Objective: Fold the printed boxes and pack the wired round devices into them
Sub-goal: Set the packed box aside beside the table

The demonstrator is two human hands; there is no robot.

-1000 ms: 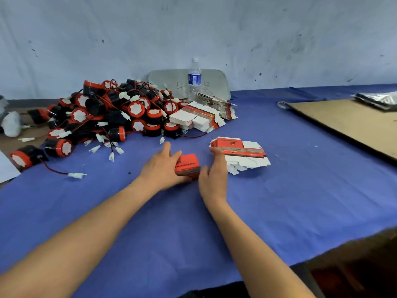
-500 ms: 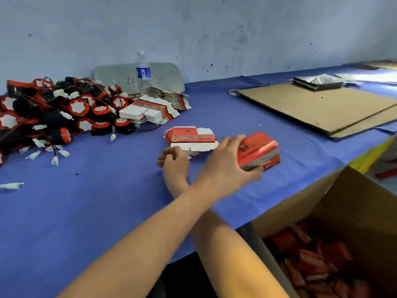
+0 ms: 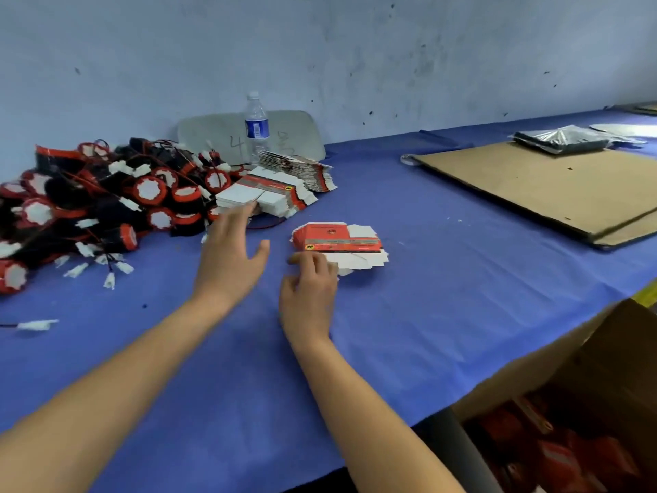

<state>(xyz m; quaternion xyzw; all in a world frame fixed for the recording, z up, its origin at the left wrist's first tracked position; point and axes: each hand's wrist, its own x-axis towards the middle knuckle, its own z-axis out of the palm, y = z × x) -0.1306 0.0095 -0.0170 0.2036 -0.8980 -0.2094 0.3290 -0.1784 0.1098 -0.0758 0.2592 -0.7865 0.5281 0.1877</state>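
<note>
Printed boxes [image 3: 337, 238] sit stacked on the worktop [image 3: 426, 314]; right hand [image 3: 309, 282] curls at their edge — grip unclear — left hand [image 3: 231, 250] spread by the round devices [image 3: 106, 208], whose tangled wires could drag extras.

Pile of wired round devices [image 3: 99, 208] runs off the left edge; carton [image 3: 611, 354] is cut by the right and bottom edges, its red contents dim and blurred. Right hand [image 3: 309, 290] covers the near corner of the flat printed boxes [image 3: 337, 238], whose print is illegible.
</note>
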